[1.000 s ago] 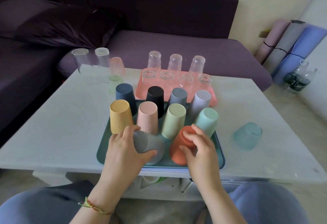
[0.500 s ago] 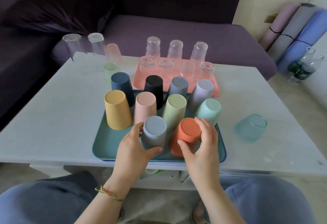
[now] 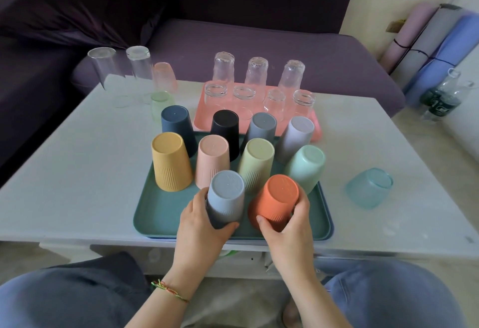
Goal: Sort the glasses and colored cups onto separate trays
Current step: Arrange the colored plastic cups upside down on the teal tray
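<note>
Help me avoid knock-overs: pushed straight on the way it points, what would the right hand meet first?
The right hand grips the orange cup; carried on, that cup would likely meet the pale green cup first, though depth is unclear.

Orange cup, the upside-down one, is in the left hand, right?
No. The orange cup is upside down, but the right hand holds it. The left hand holds the grey cup. The head view shows this.

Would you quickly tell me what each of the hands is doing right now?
Left hand: gripping the upturned grey cup.
Right hand: gripping the upturned orange cup.
</note>
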